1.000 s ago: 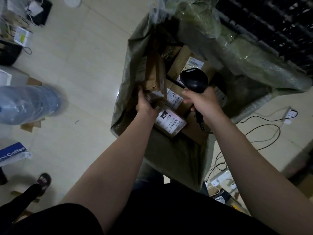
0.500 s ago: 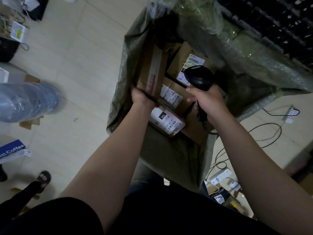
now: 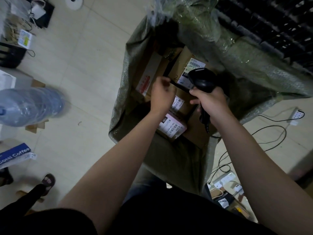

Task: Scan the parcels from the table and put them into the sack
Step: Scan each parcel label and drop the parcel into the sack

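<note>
Down over the open sack (image 3: 171, 165), the right hand (image 3: 210, 103) is wrapped tight round the handle of a black scanner (image 3: 202, 80). Its forearm reaches in from the sack's near right corner. The scanner's head sticks out above the fist and points at the sack's far edge, with the long axis running near to far and the cable (image 3: 207, 127) hanging below the wrist.

Just beside it, the left hand (image 3: 161, 94) hovers with fingers loosely bent and nothing held between them. The taped parcel (image 3: 149, 77) lies just left of those fingers, against the sack's left wall. It is tilted, its red-and-white strip is up, and its length runs near to far. A labelled parcel (image 3: 172, 127) lies under the left wrist, near the front edge.
</note>
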